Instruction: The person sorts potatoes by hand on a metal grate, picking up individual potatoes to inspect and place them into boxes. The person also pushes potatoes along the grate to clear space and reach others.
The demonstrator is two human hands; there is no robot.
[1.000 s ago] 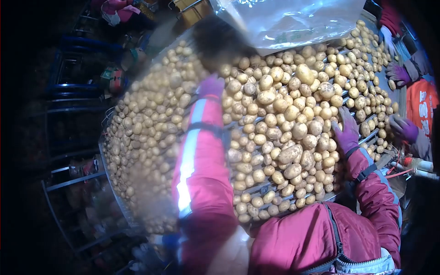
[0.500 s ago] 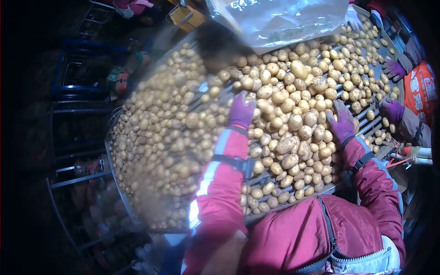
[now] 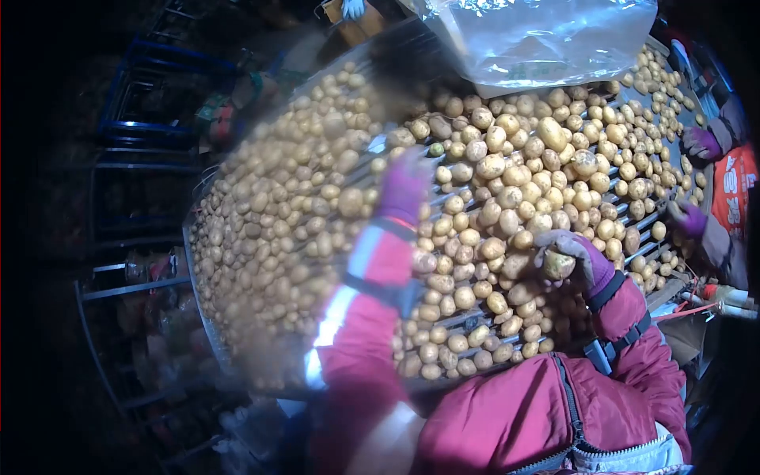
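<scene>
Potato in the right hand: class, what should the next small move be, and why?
Probably rotate the potato within the right hand to check its hidden side: the glove's fingers cover part of it, and its visible face looks slightly greenish beside the yellower potatoes around it.

At the conveyor's (image 3: 647,248) far edge the plastic bag (image 3: 554,39) is glossy; the potatoes (image 3: 552,133) look matt, dirt-specked, the bars (image 3: 450,188) smooth metal.

Crimson jacket (image 3: 499,412), dark toothed zip (image 3: 570,396), silvery sleeve stripe (image 3: 336,317), black forearm straps (image 3: 631,339), purple-and-grey gloves (image 3: 590,259)
</scene>
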